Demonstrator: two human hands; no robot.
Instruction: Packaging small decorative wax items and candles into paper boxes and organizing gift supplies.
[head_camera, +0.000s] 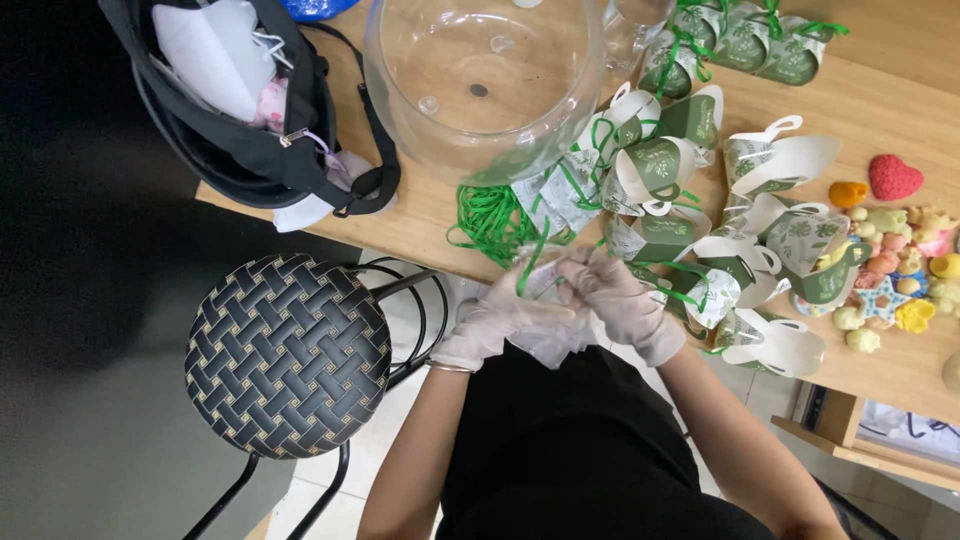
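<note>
The fingers of both gloved hands meet over a small clear wrapped packet (556, 300) held just off the near edge of the desk (880, 100). The left hand (500, 322) closes its fingers on the packet from below and the side, and the right hand (622, 300) pinches its top, where a green ribbon (530, 255) runs up from between the fingers. Just beyond the packet on the desk lies a loose heap of green ribbon strands (488, 215). To the right of the packet a crowd of white and green leaf-print gift boxes (770, 235) lies open and tipped, some tied with ribbon. Farther right of the packet sits a cluster of small coloured soap-like shapes (895, 270), among them a red heart (893, 177). Beyond the ribbon heap stands a large clear glass bowl (480, 75). Left of the packet, off the desk, a stool with a woven seat (288, 355) stands on the floor, and a black bag (240, 120) sits at the desk's corner.
</note>
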